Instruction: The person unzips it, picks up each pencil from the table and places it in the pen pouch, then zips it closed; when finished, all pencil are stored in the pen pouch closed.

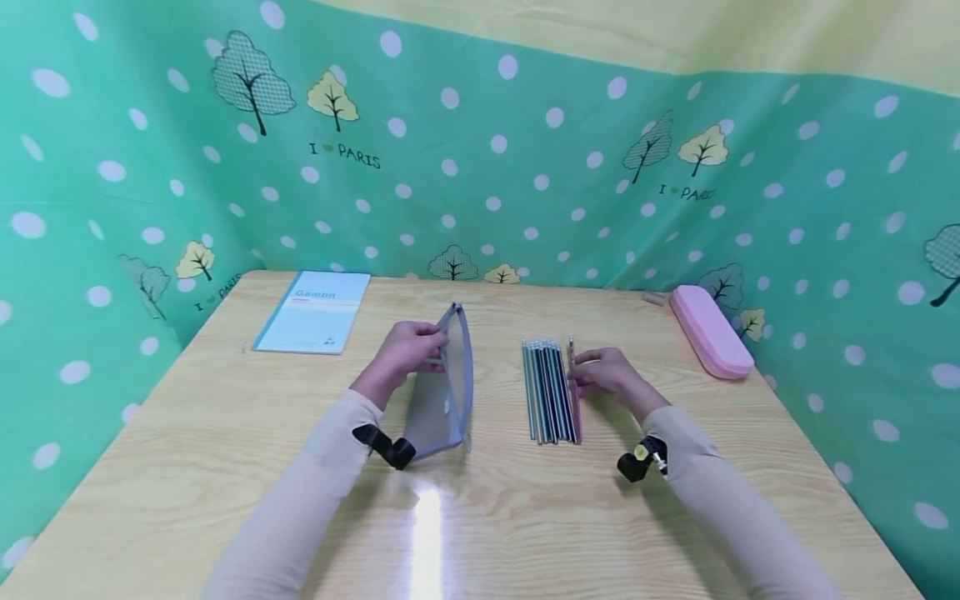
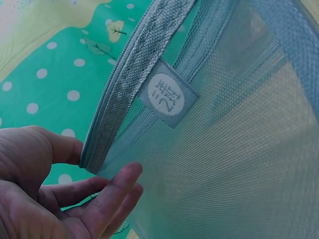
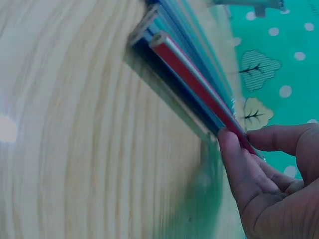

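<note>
My left hand [image 1: 405, 350] pinches the zip edge of a grey-blue mesh zip pouch [image 1: 433, 412], which stands tilted up on the table. A small label [image 2: 167, 94] with a white oval hangs inside the pouch's edge in the left wrist view. To the right of the pouch, several dark blue and teal pencils [image 1: 543, 392] lie side by side. Between thumb and fingers, my right hand [image 1: 606, 372] holds a red pencil [image 3: 194, 82] at the right end of that row. One end of it is raised over the others in the right wrist view.
A light blue notebook [image 1: 315, 312] lies at the back left of the wooden table [image 1: 495, 517]. At the back right are a pink pencil case [image 1: 712, 332] and a small grey item [image 1: 654, 297]. Green dotted cloth [image 1: 480, 192] hangs around the table.
</note>
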A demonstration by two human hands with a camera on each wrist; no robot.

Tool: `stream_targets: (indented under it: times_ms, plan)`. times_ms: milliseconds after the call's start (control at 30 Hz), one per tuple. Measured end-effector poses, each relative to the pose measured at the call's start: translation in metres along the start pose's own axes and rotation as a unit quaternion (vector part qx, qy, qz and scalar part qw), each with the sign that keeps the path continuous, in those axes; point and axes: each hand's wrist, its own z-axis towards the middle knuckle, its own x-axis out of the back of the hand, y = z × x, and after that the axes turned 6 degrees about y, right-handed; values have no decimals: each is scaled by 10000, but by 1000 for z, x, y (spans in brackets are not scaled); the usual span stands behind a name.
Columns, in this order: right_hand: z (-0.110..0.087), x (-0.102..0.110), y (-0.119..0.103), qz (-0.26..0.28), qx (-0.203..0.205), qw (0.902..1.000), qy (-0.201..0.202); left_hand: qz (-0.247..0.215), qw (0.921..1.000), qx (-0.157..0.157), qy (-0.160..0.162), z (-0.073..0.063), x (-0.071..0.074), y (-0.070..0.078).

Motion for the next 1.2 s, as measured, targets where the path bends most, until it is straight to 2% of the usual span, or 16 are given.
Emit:
stream_targets:
  times_ms: [67,367,500,667,1200]
  plan:
    - [-1,1,-2,238,-10,9997,-86,1,10000,-31,-12,1,-3,1]
    - [-16,-5,-16,660,-78,9976,-178,-17,9999,-73,-87,4,-16,7]
    - [-19,-8,-23,1003,21,9947,-233,-27,9999,-106,-85,6,-18,10]
    - [-21,-20,-29,1284,159,9909,-362,-69,9999,-84,-55,6,-16,9]
    - [-27,-72,-49,1544,380,9851,-655,-143,9999,-24,72,0,-5,3]
